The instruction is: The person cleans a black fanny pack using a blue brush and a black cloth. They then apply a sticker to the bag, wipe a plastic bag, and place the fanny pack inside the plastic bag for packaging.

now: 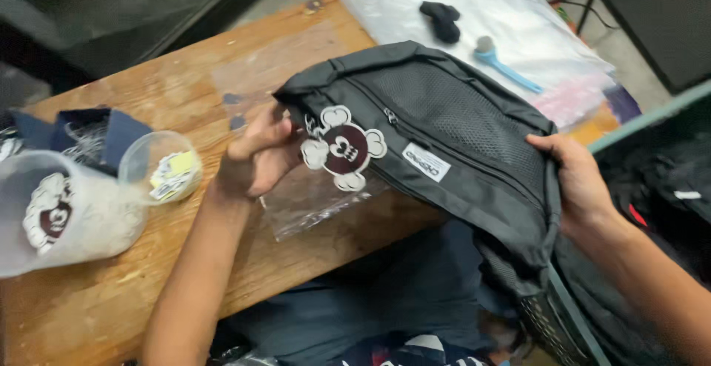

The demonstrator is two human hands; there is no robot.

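Over a scuffed wooden bench [148, 277], the left hand [255, 155] pinches a round cartoon tag [342, 147] at a grey mesh-front bag [444, 136]. The right hand [581, 184] grips the bag's far end, holding it above the bench edge; the tagging step looks underway and would call for steady fingers.

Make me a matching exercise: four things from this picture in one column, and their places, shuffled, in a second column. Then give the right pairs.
1. grey bag
2. blue brush
3. small clear tub
4. flower-shaped tag

a. on the white plastic sheet
b. hanging at the bag's front
c. held between the left hand and the right hand
d. on the wooden table, left of the left hand

Pairs: 1-c, 2-a, 3-d, 4-b
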